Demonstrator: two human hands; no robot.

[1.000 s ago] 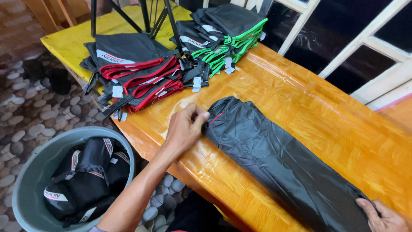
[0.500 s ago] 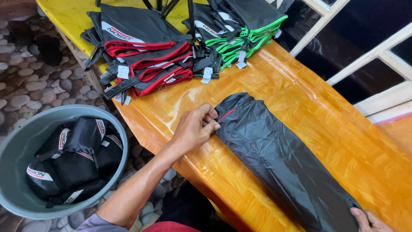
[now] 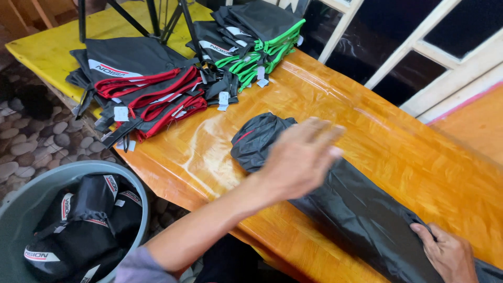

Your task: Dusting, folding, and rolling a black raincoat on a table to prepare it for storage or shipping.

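left hand [image 3: 301, 157]: raised, fingers spread, blurred | right hand [image 3: 448, 251]: low, fingers curled, pressing down

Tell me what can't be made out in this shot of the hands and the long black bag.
Head view, the only one:
- Left hand: motion-blurred, so whether its fingers touch the long black bag is unclear.
- Right hand: cut off by the bottom edge; its grip is only partly seen.
- Bag's far end: runs out of frame at lower right.
- Grey bucket: cropped at the lower left corner.
- White tags on the stacked bags: too small to read.
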